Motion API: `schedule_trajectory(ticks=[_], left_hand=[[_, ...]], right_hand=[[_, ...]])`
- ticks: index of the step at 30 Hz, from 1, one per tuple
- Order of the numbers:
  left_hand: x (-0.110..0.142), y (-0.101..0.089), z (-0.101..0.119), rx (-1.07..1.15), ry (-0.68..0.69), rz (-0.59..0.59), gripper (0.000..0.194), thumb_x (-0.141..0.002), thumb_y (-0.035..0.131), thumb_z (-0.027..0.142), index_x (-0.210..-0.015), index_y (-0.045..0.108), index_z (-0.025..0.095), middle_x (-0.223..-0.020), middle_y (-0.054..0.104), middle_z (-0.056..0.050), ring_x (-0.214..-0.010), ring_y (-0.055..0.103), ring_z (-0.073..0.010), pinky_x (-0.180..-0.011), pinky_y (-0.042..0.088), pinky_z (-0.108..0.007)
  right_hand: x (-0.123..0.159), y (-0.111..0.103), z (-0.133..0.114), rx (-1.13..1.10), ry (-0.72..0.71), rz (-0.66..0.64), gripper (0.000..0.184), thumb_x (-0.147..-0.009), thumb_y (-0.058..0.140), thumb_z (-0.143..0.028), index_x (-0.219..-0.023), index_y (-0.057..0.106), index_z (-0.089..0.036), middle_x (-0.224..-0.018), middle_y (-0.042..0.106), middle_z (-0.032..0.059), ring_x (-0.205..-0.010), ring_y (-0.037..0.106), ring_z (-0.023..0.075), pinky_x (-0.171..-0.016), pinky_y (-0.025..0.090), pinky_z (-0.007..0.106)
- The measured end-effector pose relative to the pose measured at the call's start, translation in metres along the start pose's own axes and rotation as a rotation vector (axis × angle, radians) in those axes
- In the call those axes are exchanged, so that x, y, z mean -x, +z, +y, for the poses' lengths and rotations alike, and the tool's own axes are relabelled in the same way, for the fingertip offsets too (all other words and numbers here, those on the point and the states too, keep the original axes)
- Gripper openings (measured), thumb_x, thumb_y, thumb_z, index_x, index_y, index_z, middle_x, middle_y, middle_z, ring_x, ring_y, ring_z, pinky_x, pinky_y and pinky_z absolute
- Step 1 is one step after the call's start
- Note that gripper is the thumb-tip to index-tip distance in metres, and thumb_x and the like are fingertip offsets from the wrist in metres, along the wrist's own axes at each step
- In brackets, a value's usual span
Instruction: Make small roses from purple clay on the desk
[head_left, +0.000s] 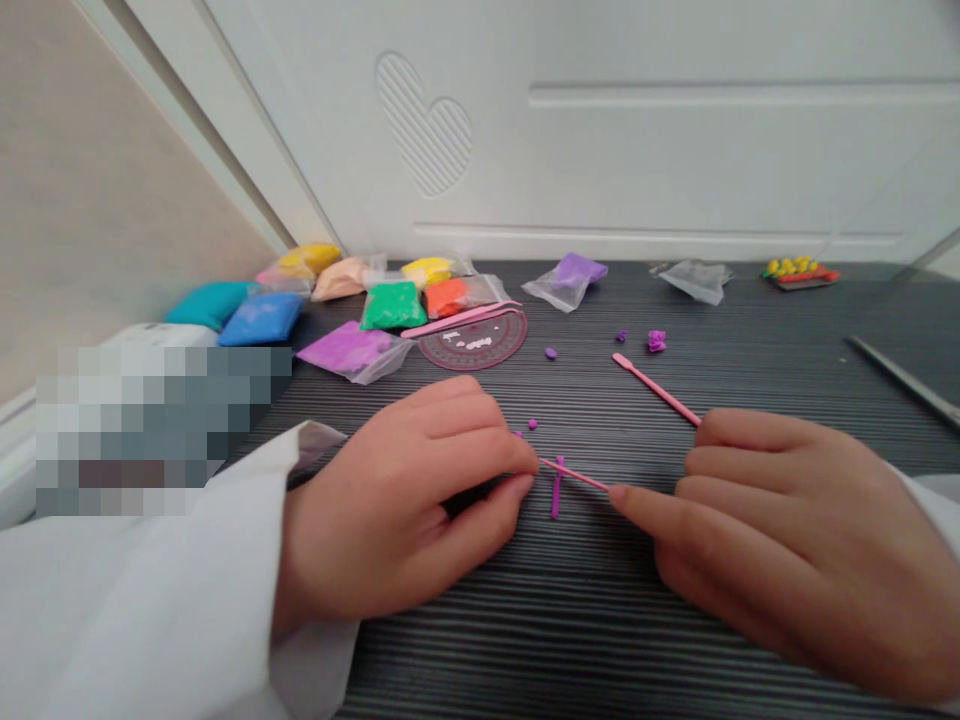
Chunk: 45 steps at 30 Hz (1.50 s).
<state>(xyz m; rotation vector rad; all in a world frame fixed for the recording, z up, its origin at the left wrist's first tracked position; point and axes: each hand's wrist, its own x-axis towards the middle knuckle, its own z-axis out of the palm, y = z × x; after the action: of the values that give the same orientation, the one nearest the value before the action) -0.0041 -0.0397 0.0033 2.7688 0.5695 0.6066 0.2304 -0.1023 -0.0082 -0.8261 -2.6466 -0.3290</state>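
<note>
Purple clay strip [556, 497] on ridged dark tabletop [465, 655], between hands, nearer left hand [409, 500]; long axis running away from person. Slim pink stick [581, 477] crosses strip's far part: left fingertips pinched on one end, right hand [795, 545] index fingertip at other, remaining grip hidden.

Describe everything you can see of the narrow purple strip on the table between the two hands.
The narrow purple strip looks like clay, short and fairly straight. It lies on the dark ridged table, pointing away from the person, between the left hand and the right hand. A thin pink stick crosses over it near its far end; whether they touch is unclear.
</note>
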Motion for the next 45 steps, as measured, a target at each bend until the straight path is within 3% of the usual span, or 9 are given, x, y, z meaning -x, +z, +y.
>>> schedule_trajectory(ticks=[5, 16, 36, 45], left_hand=[[-0.0007, 0.0021, 0.0009, -0.005, -0.047, 0.041, 0.014, -0.079, 0.053, 0.011, -0.087, 0.062, 0.019, -0.077, 0.058, -0.002, -0.074, 0.049, -0.0137, -0.068, 0.042, -0.028], [0.0015, 0.0027, 0.0045, -0.006, 0.131, -0.079, 0.014, -0.079, 0.055, 0.014, -0.088, 0.066, 0.017, -0.07, 0.058, -0.003, -0.067, 0.045, -0.0151, -0.062, 0.036, -0.032], [0.0006, 0.0026, 0.0022, -0.044, 0.1, -0.143, 0.019, -0.081, 0.053, 0.016, -0.096, 0.065, 0.017, -0.072, 0.057, -0.003, -0.071, 0.045, -0.0163, -0.065, 0.036, -0.032], [0.0018, 0.0021, 0.0021, 0.011, 0.129, -0.135, 0.017, -0.079, 0.054, 0.014, -0.092, 0.065, 0.016, -0.072, 0.057, -0.004, -0.068, 0.045, -0.0157, -0.063, 0.036, -0.032]], right_hand=[[-0.0003, 0.0002, 0.0005, -0.047, 0.034, -0.015, 0.017, -0.087, 0.046, -0.018, -0.101, 0.055, -0.014, -0.057, 0.055, -0.0048, -0.05, 0.043, 0.012, -0.056, 0.031, 0.033], [0.0007, 0.0011, -0.0003, -0.072, 0.036, -0.003, 0.015, -0.087, 0.046, -0.018, -0.099, 0.055, -0.015, -0.056, 0.055, -0.0055, -0.049, 0.043, 0.0119, -0.054, 0.031, 0.032], [-0.0004, 0.0017, 0.0005, -0.127, 0.059, -0.039, 0.013, -0.086, 0.046, -0.017, -0.095, 0.056, -0.016, -0.058, 0.057, -0.0054, -0.051, 0.047, 0.0115, -0.057, 0.031, 0.031], [-0.0022, 0.0064, 0.0018, -0.107, 0.113, 0.02, 0.016, -0.085, 0.045, -0.016, -0.091, 0.06, -0.018, -0.055, 0.054, -0.0053, -0.049, 0.047, 0.012, -0.054, 0.03, 0.031]])
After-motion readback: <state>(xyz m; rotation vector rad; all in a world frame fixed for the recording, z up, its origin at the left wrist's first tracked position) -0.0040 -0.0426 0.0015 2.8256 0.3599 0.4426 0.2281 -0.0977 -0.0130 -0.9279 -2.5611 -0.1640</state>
